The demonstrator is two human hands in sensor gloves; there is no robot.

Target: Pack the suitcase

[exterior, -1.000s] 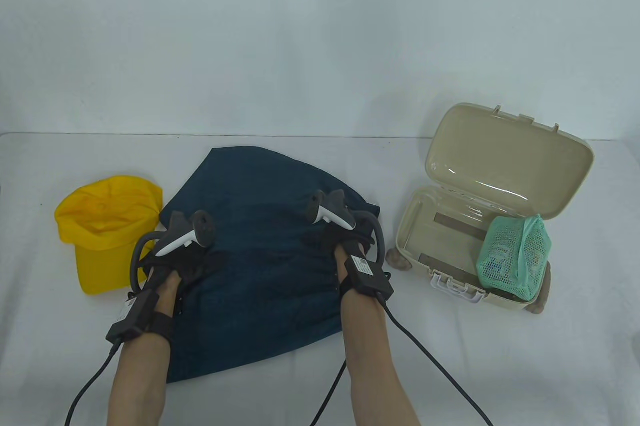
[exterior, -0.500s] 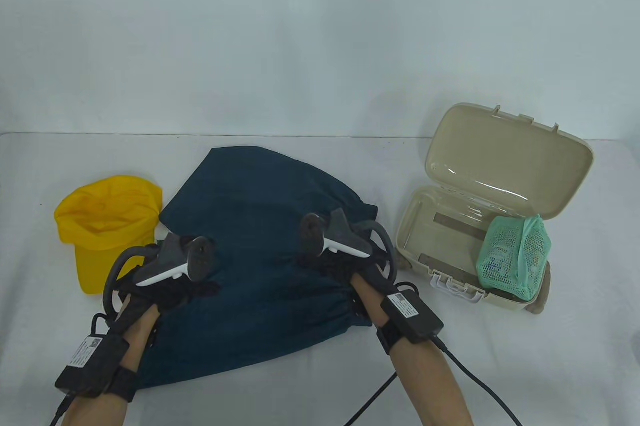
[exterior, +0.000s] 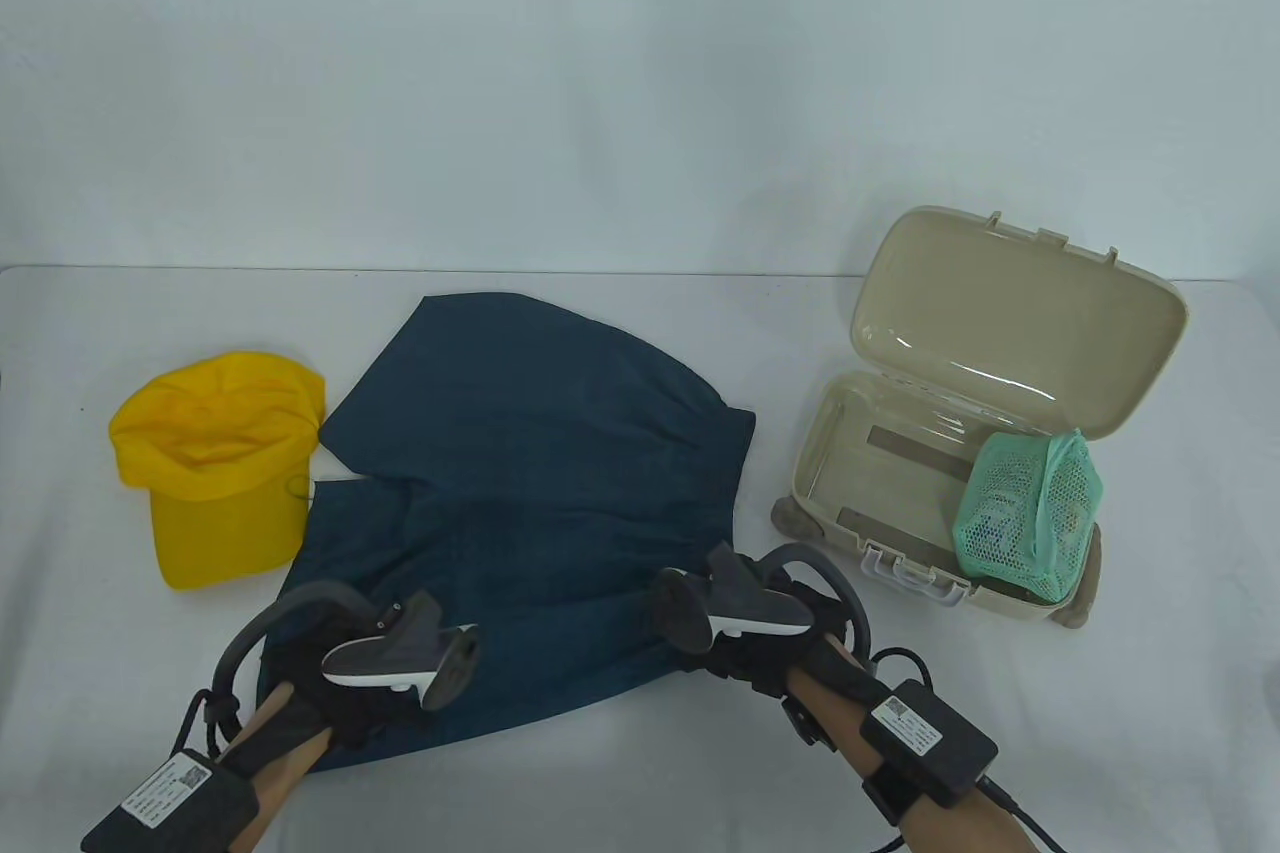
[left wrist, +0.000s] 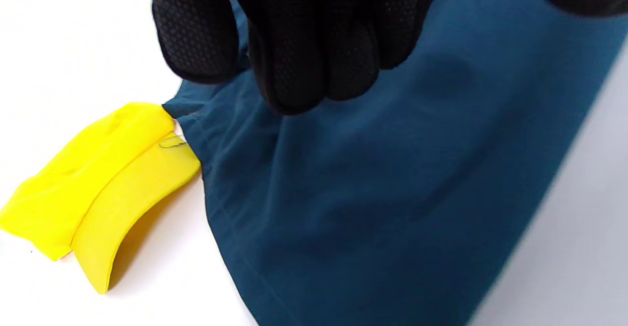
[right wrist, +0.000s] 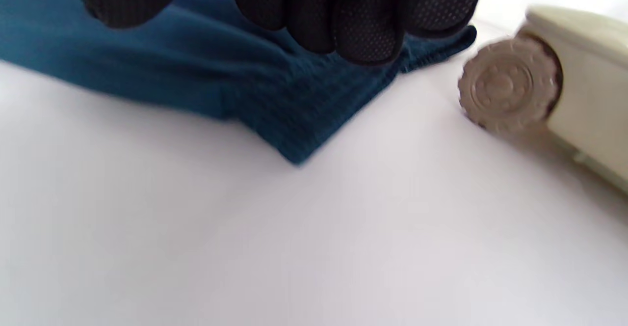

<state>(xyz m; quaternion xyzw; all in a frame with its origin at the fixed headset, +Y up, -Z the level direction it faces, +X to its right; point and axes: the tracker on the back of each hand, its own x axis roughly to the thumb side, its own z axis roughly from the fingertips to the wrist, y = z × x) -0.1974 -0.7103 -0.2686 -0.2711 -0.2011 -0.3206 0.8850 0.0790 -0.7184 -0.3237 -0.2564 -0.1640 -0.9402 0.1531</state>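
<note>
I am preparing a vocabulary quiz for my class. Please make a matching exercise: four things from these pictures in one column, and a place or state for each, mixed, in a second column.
Things:
1. yellow cap
2. dark blue shorts
3. beige suitcase
4. green mesh bag

Places or states:
A. lid open
B. spread flat, middle of table
C. inside the suitcase
D. leftmost on the table

Pairs: 1-D, 2-B, 3-A, 4-C

The table view looks down from the near side across the whole desk (exterior: 640, 793). Both wrist views sit low and close, sharing the blue shorts (exterior: 530, 493) (left wrist: 368, 193) (right wrist: 221, 80); the right one also catches the suitcase (exterior: 950, 493) (right wrist: 584, 70).
</note>
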